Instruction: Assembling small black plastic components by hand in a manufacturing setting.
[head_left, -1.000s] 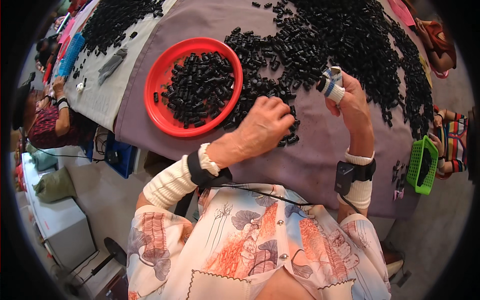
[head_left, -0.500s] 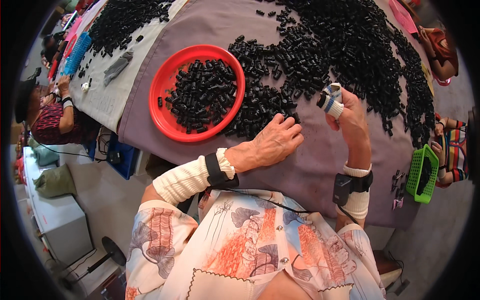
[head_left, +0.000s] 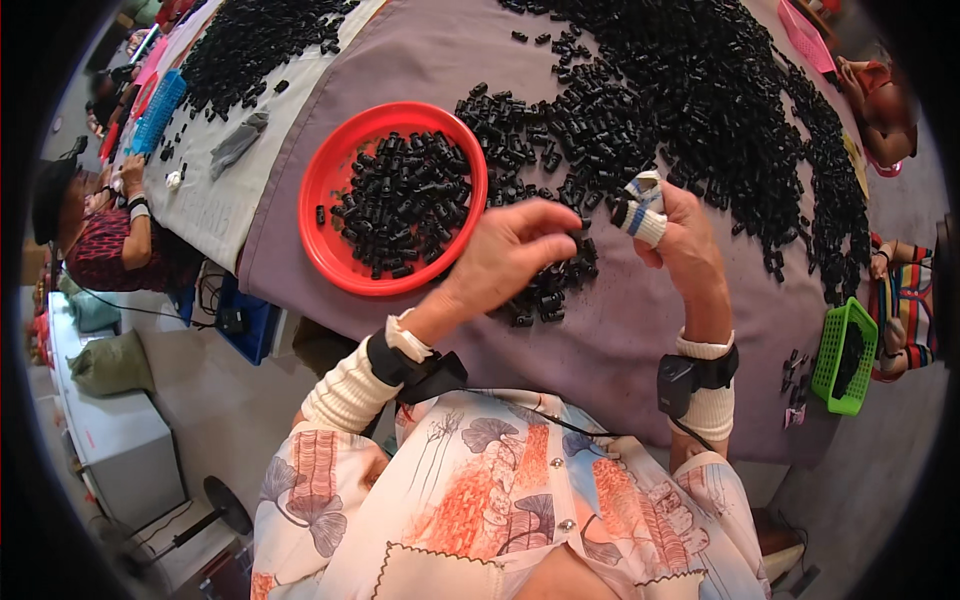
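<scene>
My left hand (head_left: pixel 512 252), slightly blurred, hovers over the near edge of a loose heap of small black cylindrical parts (head_left: pixel 545 290). Its fingers are curved, with a gap between thumb and forefinger, and I make out nothing held there. White cloth covers with blue stripes (head_left: pixel 648 222) wrap the fingertips of my right hand (head_left: pixel 688 235). That hand is closed on one black part (head_left: pixel 620 213), whose dark end sticks out toward my left hand. Beside my left hand stands a red round basin (head_left: pixel 312 235), with many of the same parts inside.
A large pile of black parts (head_left: pixel 700 90) spreads over the purple-grey cloth (head_left: pixel 400 60). At the right edge stand a green basket (head_left: pixel 822 375) and a few loose pieces (head_left: pixel 795 385). Other people sit left and right; a blue basket (head_left: pixel 160 110) is at far left.
My left hand has lifted off the cloth and moved left, its thumb and fingers parting. Parts now show where it lay. My right hand has shifted slightly left and down with its black part.
</scene>
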